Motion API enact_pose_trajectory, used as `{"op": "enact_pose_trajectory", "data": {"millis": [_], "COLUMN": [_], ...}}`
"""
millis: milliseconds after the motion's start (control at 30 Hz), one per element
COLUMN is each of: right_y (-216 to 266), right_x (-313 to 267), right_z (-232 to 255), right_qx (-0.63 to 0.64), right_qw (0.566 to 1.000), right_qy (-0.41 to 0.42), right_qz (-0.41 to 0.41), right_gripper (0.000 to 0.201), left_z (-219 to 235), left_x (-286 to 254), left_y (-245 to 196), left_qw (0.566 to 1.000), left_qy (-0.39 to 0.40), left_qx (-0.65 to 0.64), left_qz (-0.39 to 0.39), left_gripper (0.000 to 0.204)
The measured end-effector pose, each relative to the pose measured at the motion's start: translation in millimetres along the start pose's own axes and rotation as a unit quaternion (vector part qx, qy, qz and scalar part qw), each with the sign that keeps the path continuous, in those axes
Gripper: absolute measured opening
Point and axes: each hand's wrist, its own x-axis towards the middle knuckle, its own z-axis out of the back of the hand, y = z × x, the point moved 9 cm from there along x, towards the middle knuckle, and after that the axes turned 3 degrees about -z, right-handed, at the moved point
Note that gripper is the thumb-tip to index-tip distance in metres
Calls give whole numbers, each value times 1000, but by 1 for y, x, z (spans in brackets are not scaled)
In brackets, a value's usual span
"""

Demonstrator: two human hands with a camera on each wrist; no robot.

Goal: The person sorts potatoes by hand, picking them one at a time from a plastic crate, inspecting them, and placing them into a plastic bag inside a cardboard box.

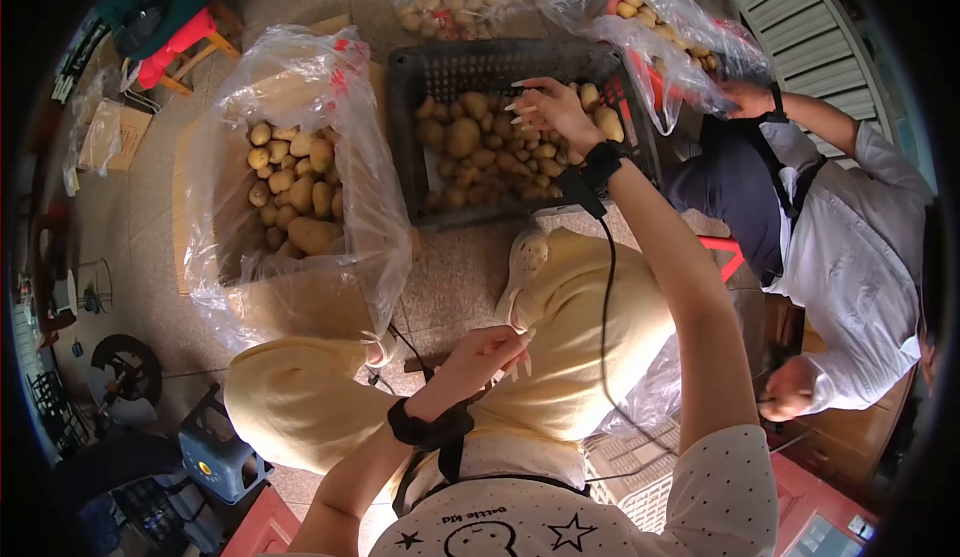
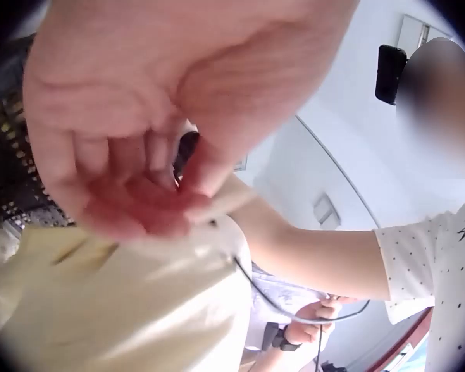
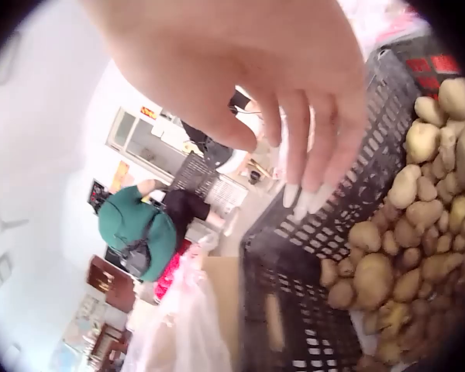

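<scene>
Over the black crate [image 1: 402,142] of potatoes [image 1: 463,139], the right hand [image 1: 555,113] hovers with its fingers spread and slightly bent, holding nothing. In the right wrist view that hand [image 3: 271,74] hangs beside the crate wall [image 3: 356,182], its long nails pointing down and the potatoes [image 3: 373,279] off to one side. The left hand [image 1: 474,365] is above the lap, away from the potatoes. Its fingers bend loosely toward the thumb in the left wrist view, and no object shows in that hand [image 2: 159,116].
Left of the crate stands a plastic-lined box [image 1: 275,302] with potatoes. Bags of potatoes [image 1: 470,2] lie behind the crate and at its right. Another person [image 1: 850,247] sits at the right, one hand at a bag. A blue stool [image 1: 222,447] is at lower left.
</scene>
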Motion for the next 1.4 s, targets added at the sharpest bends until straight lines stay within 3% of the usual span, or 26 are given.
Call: {"op": "enact_pose_trajectory", "data": {"millis": [133, 200, 300, 533, 600, 633, 700, 733, 800, 867, 900, 967, 1000, 1100, 1133, 1233, 1300, 1367, 1400], "right_y": [-3, -10, -10, -5, -3, 0, 14, 20, 41, 60, 63, 82, 80, 88, 89, 93, 96, 100, 99], "right_x": [11, 12, 18, 16, 17, 20, 20, 20, 11, 14, 17, 4, 4, -6, -12, -31, -39, -45, -46], "right_z": [-3, -7, -11, -15, -16, -14, -19, -17, -16, -9, -6, -9, -8, -9, -9, -9, -10, -13, -13], "right_qx": [-2, -5, -13, 2, -14, -16, -3, -29, -57, -83, -104, -67, -30, 0, 0, -35, -43, -63, -60], "right_qw": [1000, 1000, 1000, 1000, 1000, 1000, 996, 996, 993, 988, 986, 994, 998, 997, 996, 996, 995, 993, 993], "right_qy": [-9, -1, 11, -18, -19, -23, 25, 10, -4, 9, 23, 16, 16, 5, 5, 2, 0, 13, 12], "right_qz": [8, 8, 13, -3, 4, 3, 82, 81, 99, 127, 129, 88, 53, 74, 87, 88, 86, 103, 100], "right_gripper": [38, 38, 38, 35, 36, 36, 37, 37, 37, 37, 36, 35, 34, 34, 31, 30, 30, 30, 30], "left_z": [26, 44, 54, 59, 30, 19, -35, -58, -92, -115, -126, -142, -148, -165, -165, -167, -157, -149, -137], "left_x": [-7, -13, -18, -19, -14, -12, -13, -17, -23, -24, -25, -22, -26, -17, -15, -14, -13, -32, -32], "left_y": [-6, -22, -44, -65, -55, -57, -46, -37, -20, -16, -15, -26, -39, -40, -46, -51, -51, -69, -65], "left_qw": [997, 984, 970, 954, 975, 975, 955, 938, 940, 926, 925, 881, 857, 837, 829, 845, 831, 763, 801], "left_qy": [-62, -129, -138, -151, -41, -36, 122, 190, 208, 184, 193, 169, 116, 63, -2, -12, -31, -29, 13], "left_qx": [45, 112, 194, 241, 209, 208, 266, 282, 255, 280, 278, 385, 390, 420, 432, 436, 455, 482, 471], "left_qz": [-17, -45, -46, -92, -60, -61, -39, -59, -85, -176, -173, -216, -314, -345, -355, -309, -320, -430, -369], "left_gripper": [28, 25, 23, 21, 26, 26, 26, 30, 37, 49, 49, 49, 48, 45, 40, 36, 27, 17, 16]}}
